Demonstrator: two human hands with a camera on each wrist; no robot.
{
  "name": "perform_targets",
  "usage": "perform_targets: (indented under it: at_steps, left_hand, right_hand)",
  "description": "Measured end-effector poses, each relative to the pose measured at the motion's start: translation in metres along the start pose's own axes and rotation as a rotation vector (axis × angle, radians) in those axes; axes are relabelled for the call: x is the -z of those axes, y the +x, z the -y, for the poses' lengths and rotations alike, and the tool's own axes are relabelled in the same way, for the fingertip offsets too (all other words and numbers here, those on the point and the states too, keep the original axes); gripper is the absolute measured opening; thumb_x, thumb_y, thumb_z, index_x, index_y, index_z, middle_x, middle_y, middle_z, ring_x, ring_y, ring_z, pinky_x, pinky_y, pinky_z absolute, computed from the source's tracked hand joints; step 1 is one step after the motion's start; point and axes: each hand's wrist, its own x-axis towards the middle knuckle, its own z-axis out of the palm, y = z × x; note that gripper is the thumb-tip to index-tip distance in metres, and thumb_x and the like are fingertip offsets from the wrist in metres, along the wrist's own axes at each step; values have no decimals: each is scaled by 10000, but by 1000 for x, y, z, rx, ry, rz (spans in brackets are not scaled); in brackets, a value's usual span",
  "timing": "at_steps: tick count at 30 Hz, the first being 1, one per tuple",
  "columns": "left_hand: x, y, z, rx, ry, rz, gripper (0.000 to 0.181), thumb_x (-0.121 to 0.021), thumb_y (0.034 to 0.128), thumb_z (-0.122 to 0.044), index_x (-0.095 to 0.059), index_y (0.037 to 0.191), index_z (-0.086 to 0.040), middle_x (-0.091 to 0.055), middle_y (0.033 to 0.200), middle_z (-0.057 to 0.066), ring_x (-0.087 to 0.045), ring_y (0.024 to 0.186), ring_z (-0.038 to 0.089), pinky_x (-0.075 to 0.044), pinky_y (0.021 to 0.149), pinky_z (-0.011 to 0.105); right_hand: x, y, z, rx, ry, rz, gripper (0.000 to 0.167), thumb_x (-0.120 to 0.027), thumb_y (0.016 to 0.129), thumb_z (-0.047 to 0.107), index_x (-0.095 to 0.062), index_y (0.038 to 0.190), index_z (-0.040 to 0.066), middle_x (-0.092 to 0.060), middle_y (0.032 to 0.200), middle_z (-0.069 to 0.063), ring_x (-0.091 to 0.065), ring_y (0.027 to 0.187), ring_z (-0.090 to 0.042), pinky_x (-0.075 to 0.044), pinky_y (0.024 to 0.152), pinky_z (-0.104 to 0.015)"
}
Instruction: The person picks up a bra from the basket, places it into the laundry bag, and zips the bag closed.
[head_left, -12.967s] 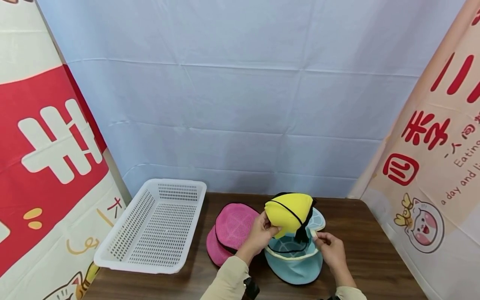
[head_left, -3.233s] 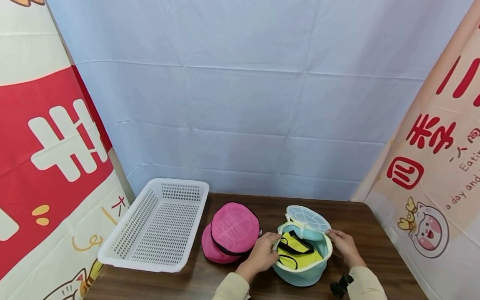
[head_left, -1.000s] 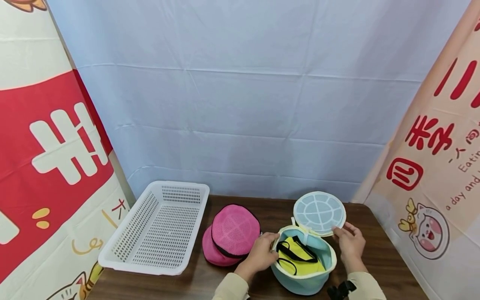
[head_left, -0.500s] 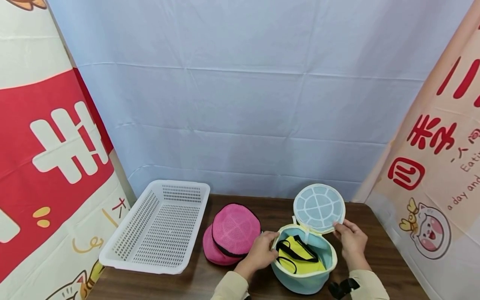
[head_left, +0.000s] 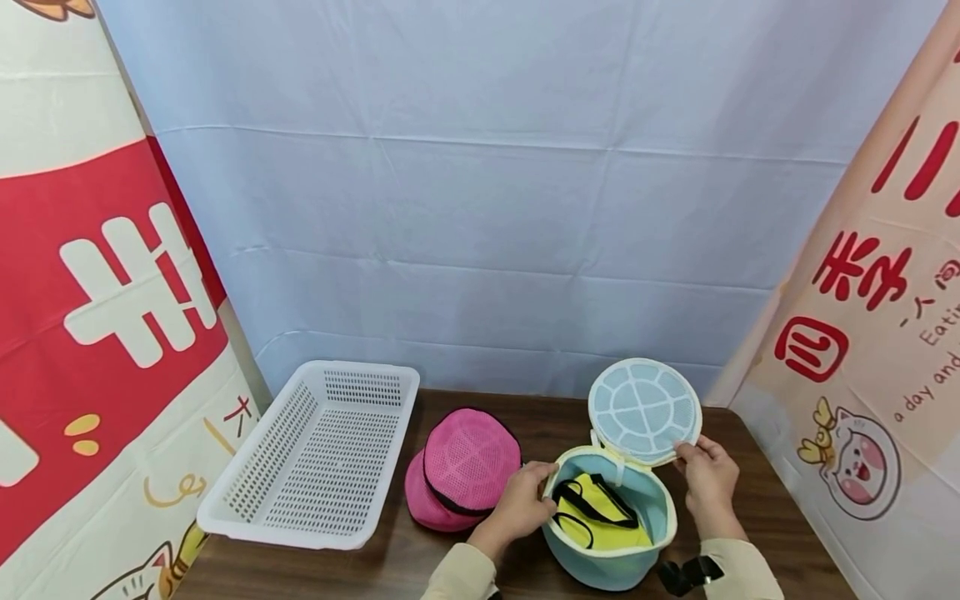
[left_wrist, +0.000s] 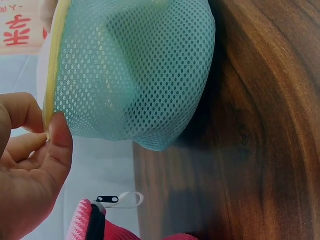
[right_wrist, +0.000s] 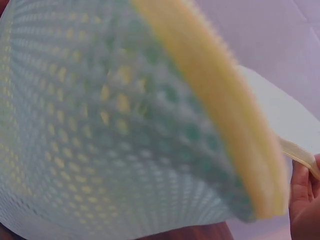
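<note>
Since the earliest frame, when the left hand carried it over the bag, a bright yellow fabric piece with black straps (head_left: pixel 621 536) has moved down inside an open light blue mesh bag with a cream rim (head_left: pixel 600 575). More recently, the bag's round pale blue mesh lid with spoke-like ribs (head_left: pixel 643 408) has been swung up and back by the right hand.

Both hands are grasping. At the bag's near-left rim, the left hand (head_left: pixel 525 504) pinches the cream edging between thumb and fingers, probably to steady the soft wall and keep the mouth spread. Opposite it, the right hand (head_left: pixel 708 483) pinches the lid's lower right edge; holding it tilted up there seems to keep the flap from falling over the opening. So the yellow piece lies between the hands, its straps uppermost, with the bag standing upright around it on the dark wood-grain worktop (head_left: pixel 360 575).

Just beyond the left hand, to its left, sits a pink mesh bag with black trim (head_left: pixel 471 458), apparently set aside from the work. Farther left, well apart from both hands, stands a white perforated plastic basket (head_left: pixel 322 467).
</note>
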Motion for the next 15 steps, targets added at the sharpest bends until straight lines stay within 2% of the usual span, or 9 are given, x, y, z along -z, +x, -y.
perform_targets:
  at_steps: [2,4,6,8,9,11,15]
  left_hand:
    - [0,0,0,-10,-7,-8,503,-619,703,89,-578,1204,55,-574,1086,63,-497,729,65,-427,619,175]
    - [0,0,0,-21,-8,-17,501,-614,699,93,-582,1197,57,-576,1084,65,-495,724,63,-427,617,176]
    - [0,0,-1,-20,-16,-17,493,-608,706,94,-583,1197,56,-576,1085,64,-488,727,55,-425,616,175]
    - [1,0,-2,-13,-35,-12,486,-605,713,99,-585,1196,54,-576,1085,63,-480,723,46,-426,605,177]
    - [2,0,-2,-9,-50,-9,482,-602,718,105,-585,1196,55,-575,1087,66,-477,720,45,-426,597,180]
    - [3,0,-3,5,-87,2,475,-599,727,111,-584,1199,55,-573,1094,68,-471,715,39,-428,582,184]
    - [3,1,-3,25,-138,10,466,-600,738,112,-590,1199,46,-572,1092,51,-466,704,27,-432,560,187]
  right_hand:
    - [9,18,-19,24,-1,18,317,-658,822,10,-583,1130,-10,-626,799,36,-608,675,-68,-501,575,-209]
    - [19,44,-48,65,-34,15,397,-698,815,71,-582,1191,14,-640,867,16,-620,726,-83,-508,594,-216]
    - [31,73,-78,69,16,23,433,-742,791,104,-606,1197,41,-645,916,-31,-630,757,-117,-514,599,-228]
    - [37,92,-97,56,44,4,449,-767,768,116,-617,1187,55,-641,954,-68,-631,770,-144,-517,597,-236]
    - [34,86,-89,53,29,-3,438,-749,783,92,-604,1192,34,-639,938,-63,-628,759,-143,-516,594,-235]
    - [34,86,-88,62,68,-3,431,-774,756,89,-627,1158,42,-642,920,-62,-627,738,-140,-516,583,-237]
    - [31,78,-81,107,69,-30,406,-793,732,88,-653,1109,32,-650,897,-75,-622,710,-138,-516,578,-233]
